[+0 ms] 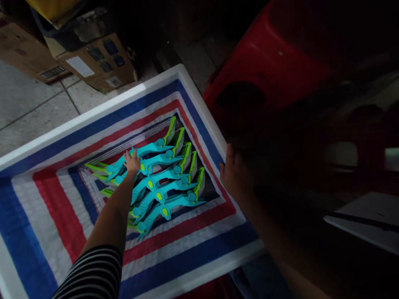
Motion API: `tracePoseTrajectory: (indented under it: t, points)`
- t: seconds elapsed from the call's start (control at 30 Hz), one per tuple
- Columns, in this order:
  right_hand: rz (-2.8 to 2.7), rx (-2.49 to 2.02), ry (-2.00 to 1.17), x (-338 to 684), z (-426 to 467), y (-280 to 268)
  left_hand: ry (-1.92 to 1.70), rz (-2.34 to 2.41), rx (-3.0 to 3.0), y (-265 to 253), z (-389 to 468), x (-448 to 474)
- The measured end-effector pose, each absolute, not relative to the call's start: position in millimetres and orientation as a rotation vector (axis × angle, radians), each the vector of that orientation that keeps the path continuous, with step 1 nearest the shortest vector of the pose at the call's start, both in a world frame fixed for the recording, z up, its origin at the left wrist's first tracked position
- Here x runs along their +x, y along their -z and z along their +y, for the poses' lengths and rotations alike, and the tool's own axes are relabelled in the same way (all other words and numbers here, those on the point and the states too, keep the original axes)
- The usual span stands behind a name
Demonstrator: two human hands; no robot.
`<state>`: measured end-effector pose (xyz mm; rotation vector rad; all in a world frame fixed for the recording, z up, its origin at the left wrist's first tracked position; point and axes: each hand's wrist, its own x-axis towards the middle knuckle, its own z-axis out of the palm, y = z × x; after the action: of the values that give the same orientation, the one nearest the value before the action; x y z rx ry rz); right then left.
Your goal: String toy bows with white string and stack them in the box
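My left hand [132,161] reaches into a white tub [93,113], its fingers spread on the farthest of several turquoise plastic pieces [170,182]. These long, curved pieces lie side by side in a row and look alike. Each has a lime-green knob near its middle and lime-green, wing-like ends; their exact kind I cannot make out. Over at the tub's right edge, my right hand [236,172] grips the rim, with some of its fingers lost in shadow. My left hand and forearm hide parts of the left ends of the pieces.
Red, white and blue striped sheeting [59,207] lines the tub. Cardboard boxes [96,62] stand on the tiled floor [28,97] beyond it. A red plastic object [264,62] is close by at the upper right. The right side is very dark.
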<state>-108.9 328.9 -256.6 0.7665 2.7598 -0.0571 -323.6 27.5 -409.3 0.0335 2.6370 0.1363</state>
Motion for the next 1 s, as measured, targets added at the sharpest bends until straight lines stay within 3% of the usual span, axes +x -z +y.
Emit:
tracePoseTrajectory:
  t: [0.4, 0.63, 0.87, 1.0]
  points:
    - [2.744, 0.785, 0.154, -108.2, 327.8, 255.6, -0.147, 2.695, -0.098, 430.9, 62.0, -286.7]
    - [2.767, 0.776, 0.196, -108.2, 327.0, 255.4, -0.15, 2.662, -0.106, 411.1, 58.6, -277.7]
    - [2.729, 0.751, 0.288, -118.9, 327.0, 246.6, -0.321, 2.566, 0.0, 349.8, 59.1, -131.4]
    - [2.737, 0.771, 0.681, -122.9, 317.0, 210.6, -0.383, 2.256, 0.252, 304.4, 75.0, -37.4]
